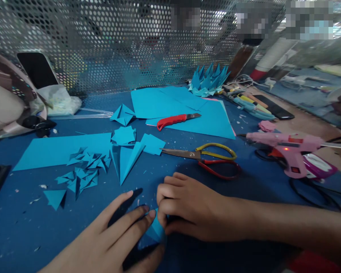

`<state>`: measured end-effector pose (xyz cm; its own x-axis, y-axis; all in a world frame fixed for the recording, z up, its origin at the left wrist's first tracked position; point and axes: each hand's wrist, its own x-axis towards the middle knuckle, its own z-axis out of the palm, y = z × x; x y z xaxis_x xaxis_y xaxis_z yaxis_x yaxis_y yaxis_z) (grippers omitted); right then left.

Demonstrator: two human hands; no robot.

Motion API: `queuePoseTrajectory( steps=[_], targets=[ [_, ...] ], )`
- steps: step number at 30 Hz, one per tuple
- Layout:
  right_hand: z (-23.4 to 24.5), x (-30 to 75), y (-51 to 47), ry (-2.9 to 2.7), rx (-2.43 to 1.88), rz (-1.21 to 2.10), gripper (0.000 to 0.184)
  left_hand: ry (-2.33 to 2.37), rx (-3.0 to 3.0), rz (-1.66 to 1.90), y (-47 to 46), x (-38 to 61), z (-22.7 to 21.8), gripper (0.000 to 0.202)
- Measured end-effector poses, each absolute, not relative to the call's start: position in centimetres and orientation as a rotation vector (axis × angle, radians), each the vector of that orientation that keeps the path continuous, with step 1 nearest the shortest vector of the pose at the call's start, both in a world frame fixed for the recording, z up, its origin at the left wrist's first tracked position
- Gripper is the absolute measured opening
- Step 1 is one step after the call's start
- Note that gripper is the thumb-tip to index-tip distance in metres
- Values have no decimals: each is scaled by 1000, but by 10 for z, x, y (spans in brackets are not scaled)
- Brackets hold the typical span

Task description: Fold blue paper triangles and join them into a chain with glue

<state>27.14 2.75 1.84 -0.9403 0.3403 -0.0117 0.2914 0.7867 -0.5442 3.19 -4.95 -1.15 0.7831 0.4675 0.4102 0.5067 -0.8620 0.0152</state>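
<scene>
L hand (102,242) lies nearest us, bottom of view, index finger spread well away from the others; middle and ring fingertips (151,214) press on a small blue paper piece (157,229), thumb partly in shadow just below it. R hand (184,208) is opposite, fingers curled close together at the piece's right edge; whether they pinch it or merely bear down, we cannot tell. Location of piece: front of the blue table (19,227), btwn the two hands, partly covered by both. Handling, our judgement: v. light, thin but fairly crisp, not slippery, liable to crease or tear if forced; best held by the folded edges w/ flat fingertips, pts. uncrushed. Also noted: folded units (86,182) heaped to the left, a pointed folded sheet (126,157) beyond the hands, scissors (192,154) w/ blade tips at a paper square (152,144), red-handled knife (173,121) on stacked sheets (150,102) behind, pink glue gun (290,146) at far right, indicator lit; we'd keep paper clear of its nozzle (242,135), as it may be hot.
</scene>
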Motion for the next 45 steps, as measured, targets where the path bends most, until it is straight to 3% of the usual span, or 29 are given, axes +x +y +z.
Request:
queuePoseTrajectory(
  steps=[17,31,45],
  targets=[
    [17,271,28,-2873,-519,886,13,-755,-2880,-612,-48,31,-8,23],
    [16,280,57,-2734,-334,1189,9,-742,-2881,-545,-47,30,-7,30],
    [13,274,44,-2777,-462,979,12,-779,-2868,-572,-48,33,-11,31]
  ],
)
